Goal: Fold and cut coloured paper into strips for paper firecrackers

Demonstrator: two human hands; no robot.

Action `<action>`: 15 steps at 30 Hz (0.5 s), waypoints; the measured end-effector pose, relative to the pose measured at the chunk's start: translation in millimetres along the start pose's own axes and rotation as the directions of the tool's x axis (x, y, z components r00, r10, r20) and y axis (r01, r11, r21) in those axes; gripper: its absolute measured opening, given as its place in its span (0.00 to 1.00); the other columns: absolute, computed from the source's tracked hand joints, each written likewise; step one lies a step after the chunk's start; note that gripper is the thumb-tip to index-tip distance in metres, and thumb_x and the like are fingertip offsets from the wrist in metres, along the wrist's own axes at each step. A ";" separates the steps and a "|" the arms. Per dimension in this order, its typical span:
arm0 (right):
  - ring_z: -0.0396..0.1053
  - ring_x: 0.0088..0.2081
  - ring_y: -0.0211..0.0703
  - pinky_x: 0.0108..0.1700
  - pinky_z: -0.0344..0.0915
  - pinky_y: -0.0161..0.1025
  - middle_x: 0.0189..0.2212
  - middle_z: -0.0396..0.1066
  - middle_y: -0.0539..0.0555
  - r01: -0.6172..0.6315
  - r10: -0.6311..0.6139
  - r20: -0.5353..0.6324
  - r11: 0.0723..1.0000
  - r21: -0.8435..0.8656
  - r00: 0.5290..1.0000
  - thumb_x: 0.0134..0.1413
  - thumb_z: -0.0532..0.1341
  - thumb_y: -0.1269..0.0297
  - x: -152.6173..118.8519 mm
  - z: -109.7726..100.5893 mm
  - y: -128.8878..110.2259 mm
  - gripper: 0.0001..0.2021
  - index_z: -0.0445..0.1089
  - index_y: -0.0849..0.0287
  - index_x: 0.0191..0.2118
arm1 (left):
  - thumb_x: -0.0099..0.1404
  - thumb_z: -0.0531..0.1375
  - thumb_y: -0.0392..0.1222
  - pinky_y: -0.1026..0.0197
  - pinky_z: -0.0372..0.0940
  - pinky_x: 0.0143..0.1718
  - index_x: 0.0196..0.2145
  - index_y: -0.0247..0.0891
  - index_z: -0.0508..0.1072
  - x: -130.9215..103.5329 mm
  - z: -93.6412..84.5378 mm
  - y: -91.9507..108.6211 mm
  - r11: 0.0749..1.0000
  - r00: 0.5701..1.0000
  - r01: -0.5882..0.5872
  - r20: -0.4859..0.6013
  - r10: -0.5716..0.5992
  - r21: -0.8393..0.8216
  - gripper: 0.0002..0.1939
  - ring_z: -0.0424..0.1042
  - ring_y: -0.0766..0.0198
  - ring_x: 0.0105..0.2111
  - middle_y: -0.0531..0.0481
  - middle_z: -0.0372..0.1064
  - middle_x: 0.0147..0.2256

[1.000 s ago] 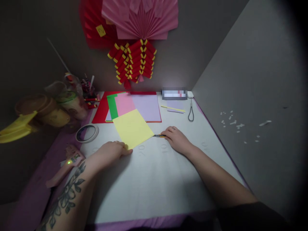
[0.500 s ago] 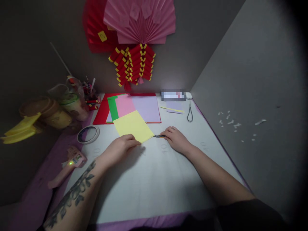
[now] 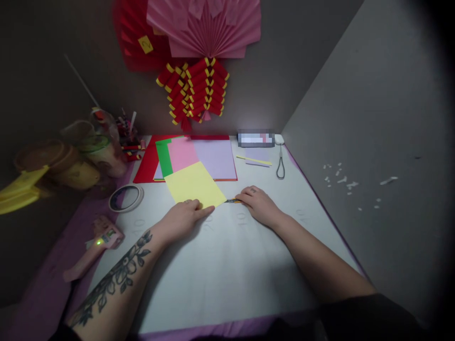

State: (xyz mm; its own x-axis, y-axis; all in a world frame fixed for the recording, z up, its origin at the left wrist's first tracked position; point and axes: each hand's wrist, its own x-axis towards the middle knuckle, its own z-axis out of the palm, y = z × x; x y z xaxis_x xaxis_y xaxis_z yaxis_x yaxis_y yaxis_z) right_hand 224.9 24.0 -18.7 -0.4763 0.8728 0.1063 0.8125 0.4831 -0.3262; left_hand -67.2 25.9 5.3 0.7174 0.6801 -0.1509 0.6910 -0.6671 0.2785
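Observation:
A yellow paper sheet (image 3: 195, 183) lies aslant in front of me, its upper part overlapping the coloured papers behind. My left hand (image 3: 185, 218) is on its lower edge, one finger stretched along the edge toward the right. The fingers under the hand are partly hidden. My right hand (image 3: 259, 204) rests on the table, closed round what looks like a slim utility knife (image 3: 233, 201) with an orange handle. Its dark pointed tip is at the sheet's right corner; whether it cuts into the paper I cannot tell.
Red, green, pink and lilac papers (image 3: 213, 156) are stacked at the back. Left stand a tape roll (image 3: 126, 198), a pink glue gun (image 3: 101, 241) with a green light, and cups (image 3: 101, 151). Thin paper strips (image 3: 254, 161), a blurred-out device (image 3: 256, 138) and a looped strap (image 3: 280, 168) lie right.
My left hand has shifted slightly, from pinching the sheet's lower edge to a finger stretched along it. The right hand and knife have barely moved. The view has shifted a little.

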 end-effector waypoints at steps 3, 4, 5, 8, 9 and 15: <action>0.61 0.45 0.47 0.46 0.59 0.43 0.41 0.70 0.56 0.006 -0.006 0.012 1.000 -0.016 1.000 0.59 0.52 0.75 1.3 -1.3 -1.1 0.17 0.72 0.53 0.47 | 0.66 0.46 0.35 0.59 0.58 0.37 0.59 0.55 0.61 1.0 2.2 4.4 0.999 0.999 0.040 -0.010 -0.040 0.008 0.26 0.63 0.59 0.34 0.46 0.65 0.40; 0.61 0.45 0.47 0.46 0.59 0.43 0.41 0.70 0.56 0.007 -0.007 0.014 1.000 -0.017 1.000 0.59 0.51 0.76 1.3 -2.1 -1.5 0.17 0.72 0.53 0.47 | 0.66 0.46 0.35 0.59 0.58 0.37 0.59 0.55 0.61 1.1 3.0 5.4 0.999 0.999 0.049 -0.011 -0.048 0.012 0.26 0.63 0.59 0.34 0.46 0.65 0.40; 0.61 0.45 0.47 0.45 0.58 0.43 0.41 0.70 0.56 0.007 -0.007 0.016 1.000 -0.017 1.000 0.59 0.51 0.76 1.1 -3.0 -1.8 0.17 0.72 0.53 0.47 | 0.66 0.46 0.35 0.59 0.58 0.37 0.59 0.55 0.61 1.0 3.7 6.1 0.998 0.998 0.055 -0.012 -0.055 0.017 0.26 0.63 0.59 0.34 0.46 0.65 0.40; 0.62 0.44 0.47 0.44 0.58 0.42 0.41 0.71 0.55 -0.006 0.007 0.026 1.000 -0.016 1.000 0.58 0.52 0.76 0.0 -4.8 -2.7 0.17 0.72 0.53 0.46 | 0.66 0.46 0.35 0.58 0.59 0.38 0.60 0.56 0.59 0.7 4.9 6.5 0.998 0.998 0.056 -0.011 -0.056 0.035 0.27 0.64 0.59 0.35 0.46 0.64 0.40; 0.62 0.44 0.47 0.44 0.58 0.42 0.41 0.71 0.55 -0.012 0.012 0.026 1.000 -0.017 1.000 0.59 0.52 0.75 -0.3 -5.0 -3.0 0.16 0.72 0.53 0.46 | 0.66 0.46 0.34 0.59 0.59 0.38 0.60 0.56 0.59 0.7 5.0 6.3 0.998 0.998 0.055 -0.010 -0.054 0.037 0.27 0.64 0.59 0.35 0.46 0.64 0.40; 0.62 0.43 0.46 0.46 0.58 0.42 0.41 0.71 0.55 0.005 -0.004 0.038 1.000 -0.025 0.999 0.60 0.51 0.74 0.4 -3.7 -5.8 0.15 0.71 0.54 0.47 | 0.65 0.47 0.33 0.58 0.59 0.37 0.60 0.57 0.60 1.6 3.4 6.4 0.997 0.998 0.063 0.009 -0.063 0.036 0.29 0.64 0.58 0.35 0.45 0.64 0.40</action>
State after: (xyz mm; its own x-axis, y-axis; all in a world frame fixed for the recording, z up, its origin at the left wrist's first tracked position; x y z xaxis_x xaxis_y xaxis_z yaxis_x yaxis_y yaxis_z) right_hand 221.2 21.8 -13.2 -0.4924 0.8674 0.0719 0.8180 0.4894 -0.3023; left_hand -61.3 21.7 3.7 0.6730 0.7181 -0.1773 0.7375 -0.6334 0.2344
